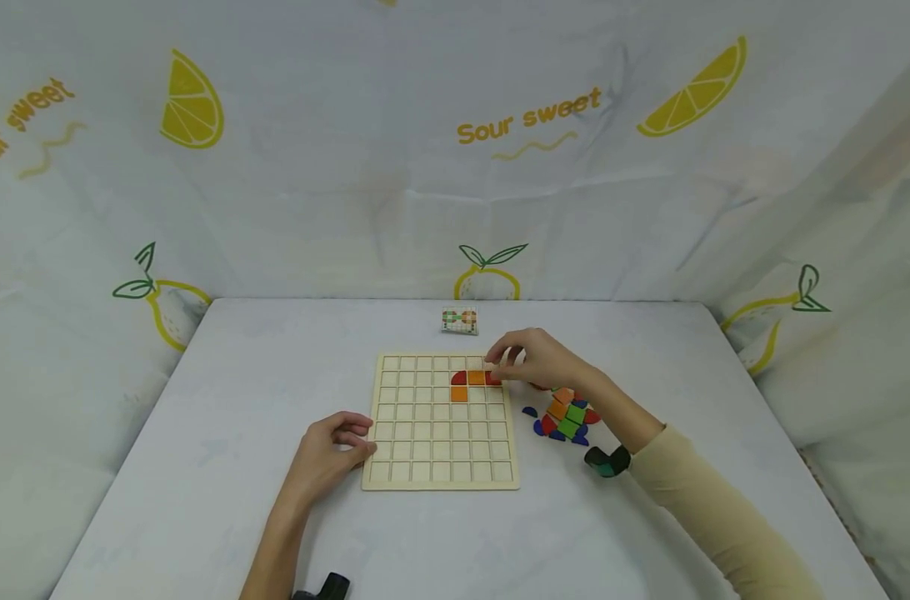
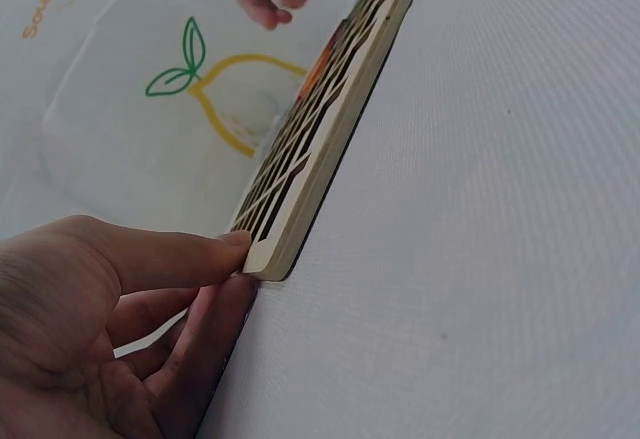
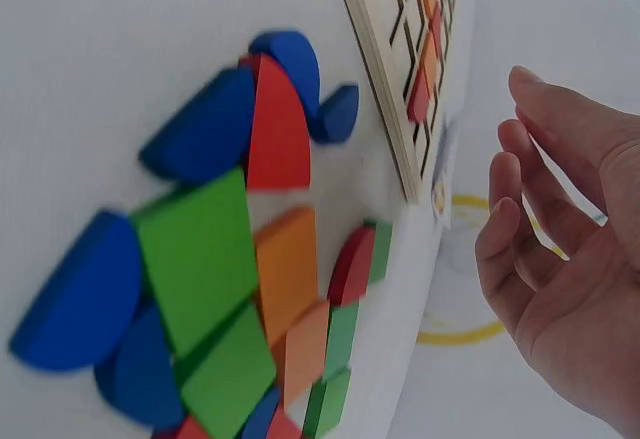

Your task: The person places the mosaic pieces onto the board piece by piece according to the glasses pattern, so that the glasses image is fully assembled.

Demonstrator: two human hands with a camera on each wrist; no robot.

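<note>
A square wooden grid board (image 1: 440,450) lies on the white table. In its upper right cells sit a rounded red piece (image 1: 458,378), an orange square (image 1: 476,377), a second red piece (image 1: 493,378) and another orange square (image 1: 459,393). My left hand (image 1: 327,458) pinches the board's left edge, thumb on top, as the left wrist view shows. Over the board's upper right corner hovers my right hand (image 1: 541,358), right by the second red piece. Its fingers (image 3: 515,174) are loosely bent with nothing between them in the right wrist view.
Right of the board lies a loose pile of wooden pieces, among them a green block (image 3: 200,259), an orange block (image 3: 287,264) and a blue half-round (image 3: 80,294). A small pattern card (image 1: 459,320) stands behind the board. A lemon-print cloth (image 1: 335,217) hangs behind the table.
</note>
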